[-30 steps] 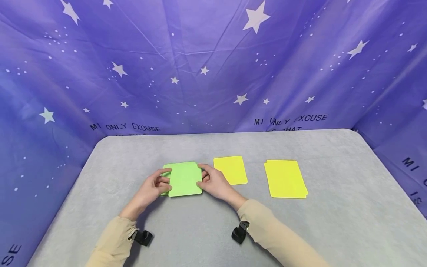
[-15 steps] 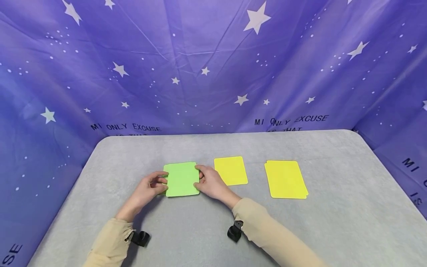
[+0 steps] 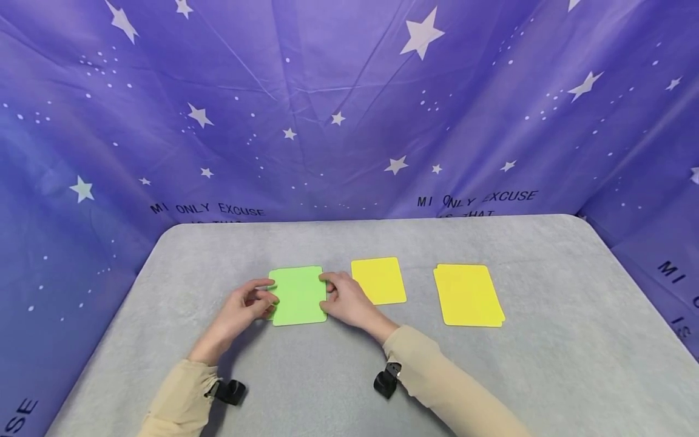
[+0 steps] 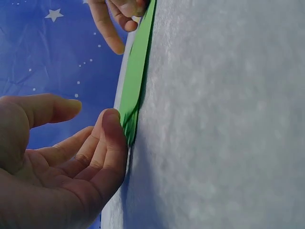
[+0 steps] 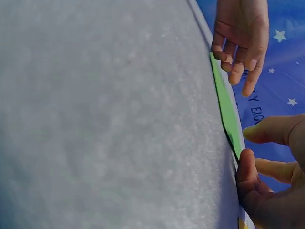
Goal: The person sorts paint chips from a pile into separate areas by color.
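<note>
Green square cards (image 3: 299, 297) lie in an overlapping pile on the table, the top one slightly offset from those beneath. Several layered edges show at the near corner of the green cards (image 4: 136, 71) in the left wrist view. At the pile's left edge is my left hand (image 3: 246, 309), thumb at the near corner and index finger raised apart from it. My right hand (image 3: 346, 298) is at the right edge, its thumb and index fingertips spread along that side, fingers relaxed. Part of the pile's left side is hidden by my left fingers.
A single yellow card (image 3: 382, 279) lies just right of the green pile, partly behind my right hand. Farther right are overlapping yellow cards (image 3: 468, 294). The grey table (image 3: 306, 388) meets a purple star-printed curtain (image 3: 349, 109) at its far edge.
The top green card has shifted left onto those beneath, both hands moving left with it. My left thumb and fingers have since loosened at its edge. The yellow cards stay put.
</note>
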Tool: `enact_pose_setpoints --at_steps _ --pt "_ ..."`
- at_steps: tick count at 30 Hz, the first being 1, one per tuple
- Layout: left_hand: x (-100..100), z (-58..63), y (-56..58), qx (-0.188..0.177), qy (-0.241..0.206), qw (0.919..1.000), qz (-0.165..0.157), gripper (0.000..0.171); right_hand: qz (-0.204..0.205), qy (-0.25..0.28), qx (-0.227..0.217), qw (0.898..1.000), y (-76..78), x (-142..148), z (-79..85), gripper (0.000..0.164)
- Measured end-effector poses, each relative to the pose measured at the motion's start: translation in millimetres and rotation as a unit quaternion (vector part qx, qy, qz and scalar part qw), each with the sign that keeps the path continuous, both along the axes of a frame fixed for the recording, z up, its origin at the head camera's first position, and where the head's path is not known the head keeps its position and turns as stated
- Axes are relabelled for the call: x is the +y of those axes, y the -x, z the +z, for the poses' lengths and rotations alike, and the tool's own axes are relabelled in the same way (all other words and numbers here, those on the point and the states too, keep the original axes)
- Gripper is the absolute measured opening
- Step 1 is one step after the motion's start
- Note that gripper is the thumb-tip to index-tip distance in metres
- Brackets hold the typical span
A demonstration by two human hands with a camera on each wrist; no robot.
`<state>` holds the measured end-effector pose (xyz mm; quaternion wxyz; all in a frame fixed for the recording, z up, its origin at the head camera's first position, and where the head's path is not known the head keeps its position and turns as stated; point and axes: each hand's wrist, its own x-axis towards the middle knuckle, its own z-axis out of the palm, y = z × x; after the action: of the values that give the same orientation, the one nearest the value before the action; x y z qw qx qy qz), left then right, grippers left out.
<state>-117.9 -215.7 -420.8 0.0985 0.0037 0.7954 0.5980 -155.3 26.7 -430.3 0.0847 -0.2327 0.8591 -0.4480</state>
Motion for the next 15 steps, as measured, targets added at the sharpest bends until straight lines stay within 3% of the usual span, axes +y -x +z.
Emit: enact_pose_setpoints --at_steps 7,15 --pt "13.1 -0.4 2.5 0.011 -0.009 0.9999 -0.003 0.041 -0.046 0.057 -0.061 0.995 -5.7 13.4 4.0 0.049" --pt "30.0 -2.1 5.1 0.004 -0.021 0.9996 -0.016 0.042 -0.069 0.089 -0.088 0.990 -10.1 30.4 7.9 0.047"
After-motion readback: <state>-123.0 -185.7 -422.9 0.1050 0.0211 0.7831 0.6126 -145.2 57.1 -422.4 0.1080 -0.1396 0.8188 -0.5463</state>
